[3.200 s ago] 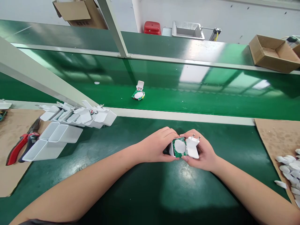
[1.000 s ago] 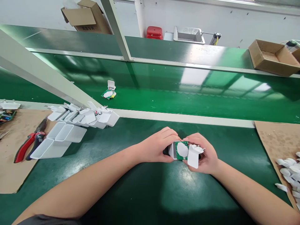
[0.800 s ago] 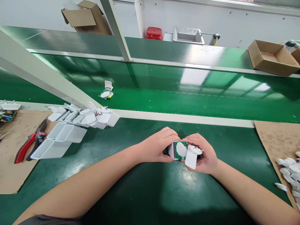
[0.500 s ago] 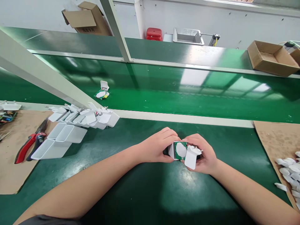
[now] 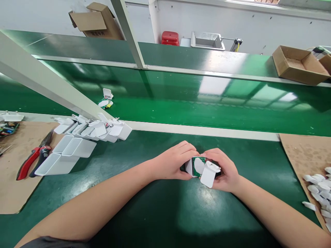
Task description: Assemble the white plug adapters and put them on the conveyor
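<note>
My left hand (image 5: 178, 161) is closed around a white plastic charger housing (image 5: 189, 167), whose open end faces right. A green circuit board (image 5: 199, 166) with a white patch on it sits partly inside that open end. My right hand (image 5: 224, 170) is closed on the board's outer end. There a white plug cover (image 5: 208, 175) with metal pins hangs tilted over the board, in front of the right fingers. Both hands meet just above the green table, and the right fingertips are partly hidden.
Left of my hands stand several white housings (image 5: 77, 151), the back ones with plug covers on top. Red-and-black pliers (image 5: 38, 155) lie on cardboard. Several white pieces (image 5: 320, 191) are heaped at right. Another board with cover (image 5: 105, 101) lies on the green belt behind.
The board has slid a little left into the housing, and the plug cover has shifted left and tilted more. On the belt, the other board has moved left.
</note>
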`<action>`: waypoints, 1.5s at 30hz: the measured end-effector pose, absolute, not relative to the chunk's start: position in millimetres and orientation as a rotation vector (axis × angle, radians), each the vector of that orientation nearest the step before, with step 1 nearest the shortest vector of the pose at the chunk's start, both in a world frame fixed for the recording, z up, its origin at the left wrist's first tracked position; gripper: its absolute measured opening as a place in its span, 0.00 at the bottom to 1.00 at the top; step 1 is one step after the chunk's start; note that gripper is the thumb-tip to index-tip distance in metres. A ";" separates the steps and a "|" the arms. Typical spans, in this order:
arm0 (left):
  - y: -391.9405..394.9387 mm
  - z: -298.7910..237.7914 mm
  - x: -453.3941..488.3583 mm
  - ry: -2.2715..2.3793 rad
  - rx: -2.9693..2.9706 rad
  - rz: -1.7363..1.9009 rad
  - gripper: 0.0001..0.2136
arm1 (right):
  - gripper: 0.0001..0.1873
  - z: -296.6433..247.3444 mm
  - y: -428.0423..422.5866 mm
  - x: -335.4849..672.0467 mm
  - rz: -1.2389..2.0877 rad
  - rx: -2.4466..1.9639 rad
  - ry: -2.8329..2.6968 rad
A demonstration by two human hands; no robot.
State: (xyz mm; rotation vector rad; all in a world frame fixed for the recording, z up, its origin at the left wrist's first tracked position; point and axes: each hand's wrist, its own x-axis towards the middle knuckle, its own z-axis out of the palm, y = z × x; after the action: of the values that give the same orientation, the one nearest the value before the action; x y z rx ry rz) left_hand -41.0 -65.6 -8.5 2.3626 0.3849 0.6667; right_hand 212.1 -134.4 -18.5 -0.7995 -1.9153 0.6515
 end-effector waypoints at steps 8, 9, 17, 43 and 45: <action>-65.0 -8.1 -42.2 0.388 2.371 0.643 0.28 | 0.38 -16.1 -132.6 212.6 0.652 -0.791 -1.910; -65.0 -8.1 -42.2 0.389 2.372 0.641 0.28 | 0.38 -16.0 -132.4 212.9 0.651 -0.783 -1.917; -65.7 -6.8 -41.3 0.382 2.372 0.654 0.25 | 0.41 -16.5 -134.3 213.4 0.639 -0.770 -1.940; -66.9 -7.0 -41.7 0.381 2.381 0.670 0.27 | 0.41 -15.6 -136.8 212.7 0.573 -0.725 -1.972; -67.1 -6.9 -41.4 0.377 2.387 0.666 0.26 | 0.41 -15.4 -136.7 213.0 0.566 -0.718 -1.984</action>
State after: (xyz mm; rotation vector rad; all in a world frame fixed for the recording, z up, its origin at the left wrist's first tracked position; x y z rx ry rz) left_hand -41.4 -67.1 -6.9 2.3870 0.3770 0.6656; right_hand 213.0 -136.7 -15.4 -0.7185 -1.9841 0.5659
